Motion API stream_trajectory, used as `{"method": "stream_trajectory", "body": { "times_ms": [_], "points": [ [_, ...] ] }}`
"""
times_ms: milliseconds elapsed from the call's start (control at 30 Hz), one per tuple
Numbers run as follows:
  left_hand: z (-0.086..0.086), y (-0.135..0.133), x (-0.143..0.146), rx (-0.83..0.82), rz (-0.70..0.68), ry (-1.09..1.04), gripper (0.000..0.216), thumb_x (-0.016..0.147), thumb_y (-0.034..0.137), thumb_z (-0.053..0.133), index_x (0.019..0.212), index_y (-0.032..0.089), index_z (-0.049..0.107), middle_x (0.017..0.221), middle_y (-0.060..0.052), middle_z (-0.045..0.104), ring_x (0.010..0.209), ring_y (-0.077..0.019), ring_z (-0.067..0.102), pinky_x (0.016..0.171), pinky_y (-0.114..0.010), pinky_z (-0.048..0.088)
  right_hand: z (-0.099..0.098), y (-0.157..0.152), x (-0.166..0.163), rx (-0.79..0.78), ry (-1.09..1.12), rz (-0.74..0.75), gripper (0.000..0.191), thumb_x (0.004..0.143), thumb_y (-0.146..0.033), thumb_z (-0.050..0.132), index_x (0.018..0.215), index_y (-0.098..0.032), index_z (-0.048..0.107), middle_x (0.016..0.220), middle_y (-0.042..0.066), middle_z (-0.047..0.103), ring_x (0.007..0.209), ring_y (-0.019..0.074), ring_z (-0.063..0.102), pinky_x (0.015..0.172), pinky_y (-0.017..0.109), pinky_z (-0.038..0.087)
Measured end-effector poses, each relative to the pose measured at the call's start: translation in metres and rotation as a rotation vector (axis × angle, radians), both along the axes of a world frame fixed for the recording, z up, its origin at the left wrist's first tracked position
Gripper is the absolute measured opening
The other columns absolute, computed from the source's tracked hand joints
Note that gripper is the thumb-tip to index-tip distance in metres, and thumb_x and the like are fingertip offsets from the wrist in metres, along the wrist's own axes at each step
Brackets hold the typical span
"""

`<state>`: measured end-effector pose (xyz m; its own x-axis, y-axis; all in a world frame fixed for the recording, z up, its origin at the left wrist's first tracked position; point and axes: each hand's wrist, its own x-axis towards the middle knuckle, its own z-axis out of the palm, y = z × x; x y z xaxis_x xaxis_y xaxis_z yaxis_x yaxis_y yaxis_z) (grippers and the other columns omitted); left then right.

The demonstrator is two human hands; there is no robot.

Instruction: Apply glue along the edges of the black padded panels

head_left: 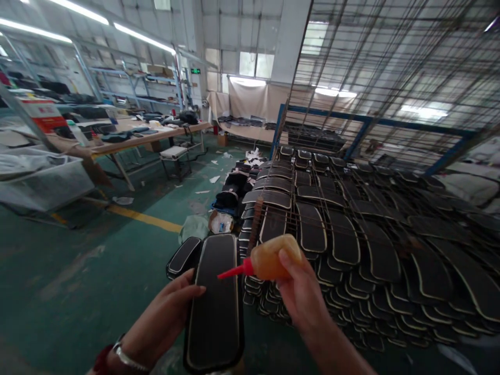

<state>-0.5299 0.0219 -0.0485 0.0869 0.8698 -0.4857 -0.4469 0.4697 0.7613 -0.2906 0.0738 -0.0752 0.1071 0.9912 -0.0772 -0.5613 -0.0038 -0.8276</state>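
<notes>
Black panel (215, 323) runs lengthwise forward, its left edge pinched by the left hand (169, 307), thumb on top; the right hand (300, 289), off its right side, is wrapped around a bottle (271, 258) whose red nozzle (233, 271) points left, over the panel's face.

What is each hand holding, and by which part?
The right hand holds the translucent amber bottle with red nozzle, by its body; the left hand, the black rounded oblong panel, by its left edge.
</notes>
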Motion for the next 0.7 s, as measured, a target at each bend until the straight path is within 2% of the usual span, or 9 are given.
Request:
{"method": "stream_trajectory", "body": {
  "times_ms": [100, 233, 300, 367, 433, 467, 600, 633, 700],
  "points": [
    [-0.001, -0.003, 0.008, -0.028, -0.032, -0.031, 0.034, 0.079, 0.010, 0.084, 0.112, 0.018, 0.078, 0.097, -0.009, 0.089, 0.081, -0.0280, 0.084, 0.071, -0.036, 0.067, 0.004, 0.017, 0.004, 0.098, -0.079, -0.067, 0.059, 0.073, -0.045, 0.101, 0.121, -0.026, 0.072, 0.111, 0.002, 0.075, 0.101, 0.0236, 0.070, 0.091, 0.036, 0.060],
    [-0.003, 0.001, 0.010, -0.058, -0.027, -0.032, 0.036, 0.078, 0.008, 0.084, 0.112, 0.018, 0.077, 0.095, -0.008, 0.088, 0.079, -0.0273, 0.084, 0.072, -0.036, 0.068, -0.006, 0.011, 0.004, 0.174, -0.176, -0.075, 0.063, 0.076, -0.041, 0.101, 0.129, -0.028, 0.069, 0.120, 0.003, 0.073, 0.106, 0.0253, 0.067, 0.097, 0.038, 0.057],
    [-0.003, 0.004, 0.007, -0.055, -0.009, -0.024, 0.035, 0.078, 0.007, 0.082, 0.111, 0.017, 0.077, 0.092, -0.007, 0.088, 0.077, -0.0277, 0.084, 0.070, -0.036, 0.068, -0.011, 0.002, 0.008, 0.212, -0.227, 0.009, 0.062, 0.080, -0.043, 0.097, 0.132, -0.028, 0.068, 0.119, 0.004, 0.073, 0.104, 0.0248, 0.068, 0.094, 0.037, 0.057],
    [-0.004, 0.007, 0.003, -0.046, 0.006, -0.015, 0.036, 0.079, 0.006, 0.079, 0.112, 0.017, 0.077, 0.092, -0.008, 0.088, 0.077, -0.0289, 0.084, 0.070, -0.037, 0.068, -0.012, -0.005, 0.015, 0.256, -0.258, 0.165, 0.060, 0.086, -0.046, 0.093, 0.137, -0.029, 0.065, 0.116, 0.004, 0.074, 0.100, 0.0240, 0.069, 0.090, 0.035, 0.058],
    [-0.005, 0.010, -0.002, -0.043, 0.009, -0.009, 0.036, 0.079, 0.005, 0.078, 0.113, 0.018, 0.077, 0.093, -0.008, 0.088, 0.079, -0.0299, 0.085, 0.072, -0.038, 0.069, -0.006, -0.009, 0.023, 0.301, -0.259, 0.287, 0.059, 0.091, -0.047, 0.089, 0.141, -0.030, 0.062, 0.117, 0.005, 0.075, 0.101, 0.0246, 0.071, 0.091, 0.035, 0.058],
    [-0.006, 0.011, -0.004, -0.044, -0.002, -0.015, 0.037, 0.080, 0.006, 0.079, 0.114, 0.019, 0.077, 0.094, -0.008, 0.088, 0.080, -0.0306, 0.085, 0.074, -0.039, 0.069, -0.001, -0.010, 0.027, 0.330, -0.267, 0.293, 0.057, 0.093, -0.045, 0.087, 0.143, -0.031, 0.061, 0.119, 0.005, 0.075, 0.104, 0.0252, 0.072, 0.093, 0.036, 0.058],
    [-0.009, 0.018, -0.007, -0.071, -0.051, -0.059, 0.043, 0.076, 0.008, 0.083, 0.117, 0.018, 0.077, 0.094, -0.009, 0.088, 0.082, -0.0329, 0.085, 0.073, -0.040, 0.069, 0.017, -0.010, 0.028, 0.480, -0.372, 0.060, 0.054, 0.095, -0.032, 0.087, 0.142, -0.034, 0.061, 0.129, 0.005, 0.075, 0.115, 0.0234, 0.072, 0.102, 0.033, 0.056],
    [-0.009, 0.020, -0.007, -0.078, -0.057, -0.058, 0.046, 0.075, 0.008, 0.084, 0.119, 0.017, 0.076, 0.095, -0.010, 0.088, 0.083, -0.0336, 0.085, 0.072, -0.041, 0.069, 0.017, -0.011, 0.025, 0.493, -0.372, 0.034, 0.054, 0.094, -0.031, 0.089, 0.141, -0.034, 0.062, 0.129, 0.005, 0.075, 0.115, 0.0233, 0.072, 0.101, 0.033, 0.057],
    [-0.010, 0.023, -0.009, -0.084, -0.054, -0.041, 0.051, 0.075, 0.010, 0.086, 0.124, 0.016, 0.074, 0.099, -0.011, 0.089, 0.086, -0.0348, 0.085, 0.074, -0.042, 0.069, 0.010, -0.014, 0.016, 0.440, -0.282, 0.077, 0.057, 0.091, -0.034, 0.092, 0.141, -0.032, 0.064, 0.128, 0.007, 0.076, 0.114, 0.0254, 0.073, 0.099, 0.036, 0.059]
  ]
}}
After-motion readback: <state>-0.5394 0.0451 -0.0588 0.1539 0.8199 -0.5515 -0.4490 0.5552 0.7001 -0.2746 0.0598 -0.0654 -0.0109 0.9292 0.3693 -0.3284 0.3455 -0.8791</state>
